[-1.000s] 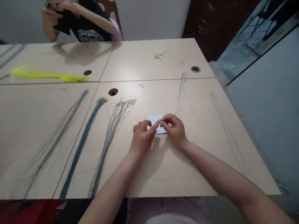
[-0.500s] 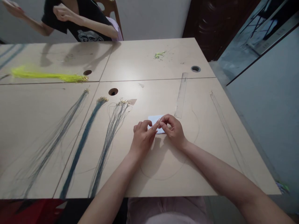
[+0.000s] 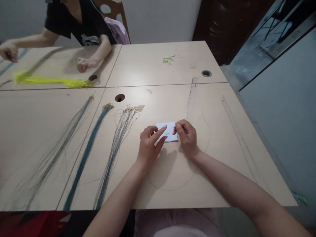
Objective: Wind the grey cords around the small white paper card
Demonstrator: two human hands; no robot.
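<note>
A small white paper pad (image 3: pixel 170 131) lies on the table between my hands, with a tiny dark mark or piece on it. My left hand (image 3: pixel 150 143) is at its left edge, thumb and index finger spread apart over the paper. At the pad's right edge my right hand (image 3: pixel 186 135) is closed in a pinch; what it pinches is too small to make out. A thin cord (image 3: pixel 170 190) curves in a big loop on the table around and below my hands. Behind my right hand lies a clear ruler (image 3: pixel 191 98).
Left of my hands lie bundles of grey cords (image 3: pixel 116 148), blue cords (image 3: pixel 91 148) and more grey cords (image 3: pixel 69 135). Yellow cords (image 3: pixel 54 80) lie farther back, near a person's hand (image 3: pixel 86 64). Thin cords (image 3: pixel 237 131) lie at right; green scraps (image 3: pixel 169 59) sit at the back.
My hands have moved apart, showing more of the white pad. My left thumb and index finger have spread. Across the table, the person's hands have come down to the tabletop.
</note>
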